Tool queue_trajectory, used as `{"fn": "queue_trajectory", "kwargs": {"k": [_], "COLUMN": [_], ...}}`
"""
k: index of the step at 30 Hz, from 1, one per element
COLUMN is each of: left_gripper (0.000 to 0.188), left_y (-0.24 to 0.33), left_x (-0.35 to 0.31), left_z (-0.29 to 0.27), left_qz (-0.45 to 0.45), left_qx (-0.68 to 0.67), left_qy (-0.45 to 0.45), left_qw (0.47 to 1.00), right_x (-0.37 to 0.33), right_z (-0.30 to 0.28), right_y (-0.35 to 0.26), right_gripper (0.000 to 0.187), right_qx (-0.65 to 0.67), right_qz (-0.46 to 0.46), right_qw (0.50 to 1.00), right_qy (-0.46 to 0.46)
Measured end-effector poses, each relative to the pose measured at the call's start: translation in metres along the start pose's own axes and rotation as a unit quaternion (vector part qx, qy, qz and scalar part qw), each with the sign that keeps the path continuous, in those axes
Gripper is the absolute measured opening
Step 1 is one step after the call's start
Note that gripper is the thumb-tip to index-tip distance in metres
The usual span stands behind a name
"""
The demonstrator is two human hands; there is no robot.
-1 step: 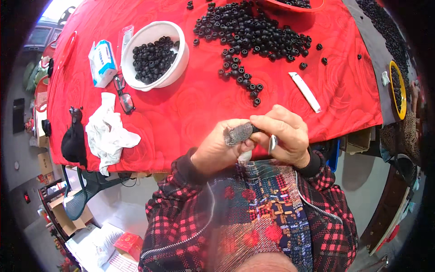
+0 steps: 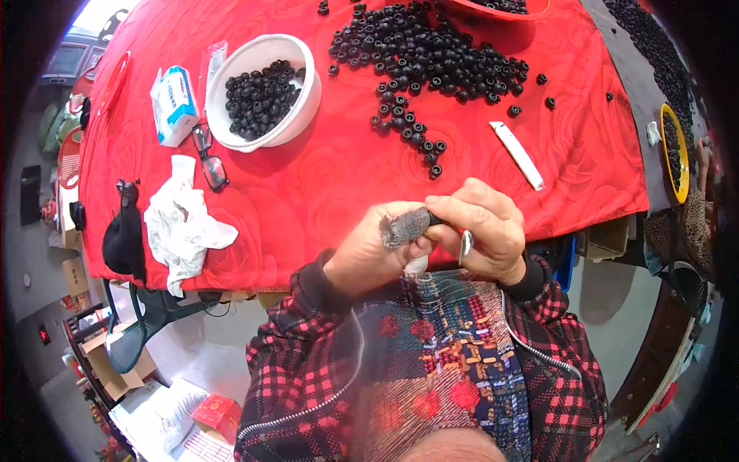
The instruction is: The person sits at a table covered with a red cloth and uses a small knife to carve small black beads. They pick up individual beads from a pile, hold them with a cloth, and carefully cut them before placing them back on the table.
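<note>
My left hand [image 2: 369,245] is closed, its thumb covered by a worn grey fabric sleeve [image 2: 406,228]. A white wrapping [image 2: 416,266] shows below on one of its fingers. At the tip of the grey sleeve sits a small black part [image 2: 436,219], pinched between both hands and mostly hidden by fingers. My right hand [image 2: 489,231] has its thumb and forefinger against that part. A short shiny metal tool [image 2: 466,244] sticks out from its curled fingers; its kind cannot be made out. Beyond my hands, many loose black round parts [image 2: 431,58] lie heaped on the red cloth.
A white bowl [image 2: 308,108] of black parts stands at the left. Near it lie a tissue pack [image 2: 175,108], eyeglasses [image 2: 214,171], a white cloth [image 2: 185,227] and a black cup-shaped item [image 2: 125,239]. A white strip packet [image 2: 517,156] lies right. A red basin [image 2: 531,15] is behind.
</note>
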State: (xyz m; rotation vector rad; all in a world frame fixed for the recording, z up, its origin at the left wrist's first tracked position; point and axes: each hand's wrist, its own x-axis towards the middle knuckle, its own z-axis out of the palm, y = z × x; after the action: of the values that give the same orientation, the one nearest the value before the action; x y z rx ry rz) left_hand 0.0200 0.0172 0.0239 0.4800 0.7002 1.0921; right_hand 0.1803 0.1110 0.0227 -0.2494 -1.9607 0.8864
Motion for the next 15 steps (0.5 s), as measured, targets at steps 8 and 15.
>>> {"fn": "queue_trajectory", "kwargs": {"k": [8,15], "left_gripper": [0.019,0.025], "left_y": [-0.022,0.074], "left_x": [-0.005,-0.014], "left_z": [-0.005,-0.035], "left_qz": [0.004,0.371], "left_qx": [-0.129,0.242], "left_qy": [-0.031,0.303], "left_qw": [0.991,0.844], "right_x": [-0.002,-0.015], "right_z": [-0.007,-0.003], "right_y": [-0.017,-0.012], "right_gripper": [0.037,0.024], "right_qx": [-0.106,-0.163], "right_qz": [-0.116,-0.074], "right_qw": [0.986,0.984], "right_qy": [-0.059,0.006]}}
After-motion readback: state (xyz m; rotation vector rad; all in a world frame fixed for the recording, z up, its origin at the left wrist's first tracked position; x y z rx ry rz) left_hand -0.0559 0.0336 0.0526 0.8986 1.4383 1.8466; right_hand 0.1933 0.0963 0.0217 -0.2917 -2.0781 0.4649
